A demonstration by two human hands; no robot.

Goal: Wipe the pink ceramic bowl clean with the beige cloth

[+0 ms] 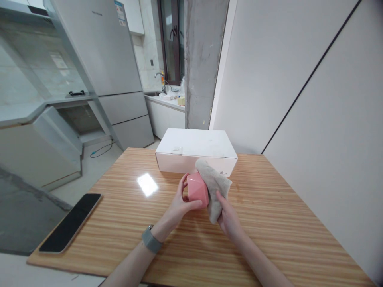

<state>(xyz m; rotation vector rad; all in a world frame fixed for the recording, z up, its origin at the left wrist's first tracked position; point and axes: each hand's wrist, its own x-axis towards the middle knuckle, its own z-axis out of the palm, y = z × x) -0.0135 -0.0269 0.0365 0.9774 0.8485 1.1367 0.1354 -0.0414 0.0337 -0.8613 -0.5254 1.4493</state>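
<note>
The left hand (pixel 182 203) is curling partly closed around a pink faceted object (pixel 197 188), thumb bearing on the near side, fingers supporting the left. The right hand (pixel 229 221) is pinching a grey cloth (pixel 214 187), thumb uppermost, and the cloth is lying against the object's right side. The object is sitting between the hands, in front of the white box (pixel 196 149); whether it is touching the table (pixel 269 215) cannot be determined. Assessment: the glossy facets look slippery, so the left grip should be staying firm while the right fingers are backing the cloth flat and following each edge. Farther out, a black phone (pixel 72 223) is lying well apart, near the table's left edge.
</note>
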